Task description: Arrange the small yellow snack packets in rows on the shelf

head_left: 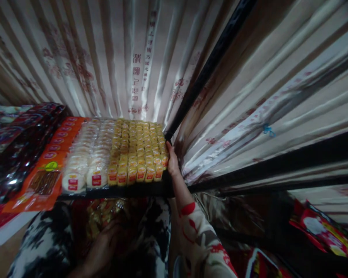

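Rows of small yellow wrapped snack packs (139, 146) stand tightly packed at the right end of a dark shelf. My right hand (171, 160) lies against the right side of these rows, with its fingers extended along them. Below the shelf, between my knees, are more gold-wrapped packs (97, 222) in deep shadow. My left hand (103, 245) is low at these packs; its fingers are too dark to make out, as is anything in them.
Left of the yellow packs stand clear-wrapped round white snacks (85, 154), orange packets (46, 173) and dark shiny packets (20, 154). Pleated printed curtains (139, 58) hang behind, crossed by a black post (208, 65). Red bags (321, 231) lie lower right.
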Available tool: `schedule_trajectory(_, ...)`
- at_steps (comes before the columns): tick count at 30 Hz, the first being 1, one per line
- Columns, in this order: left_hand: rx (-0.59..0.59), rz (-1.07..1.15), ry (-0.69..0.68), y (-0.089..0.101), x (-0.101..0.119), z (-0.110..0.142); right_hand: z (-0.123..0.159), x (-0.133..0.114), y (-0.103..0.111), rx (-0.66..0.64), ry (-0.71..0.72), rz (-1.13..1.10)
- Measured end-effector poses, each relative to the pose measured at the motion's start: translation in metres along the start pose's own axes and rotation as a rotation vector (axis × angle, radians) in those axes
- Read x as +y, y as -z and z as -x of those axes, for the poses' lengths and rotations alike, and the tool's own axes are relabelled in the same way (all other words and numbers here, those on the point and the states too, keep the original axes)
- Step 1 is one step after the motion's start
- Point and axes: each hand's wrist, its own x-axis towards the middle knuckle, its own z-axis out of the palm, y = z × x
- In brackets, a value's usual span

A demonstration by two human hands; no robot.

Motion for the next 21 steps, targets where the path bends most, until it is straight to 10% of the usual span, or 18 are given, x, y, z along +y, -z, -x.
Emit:
schedule_trajectory(7, 0.047, 0.044, 0.177, 0.001, -0.009, 0.003, 0.02, -0.014, -0.007, 0.189, 0.224, 0.434)
schedule_trajectory(13, 0.033, -0.016, 0.452, -0.003, -0.039, -0.005, 0.13, -0.031, -0.043, 0.23, 0.588, 0.536)
schedule_trajectory(21, -0.11, 0.029, 0.699, -0.007, -0.088, -0.034, 0.23, 0.065, -0.091, -0.656, -0.287, 1.034)
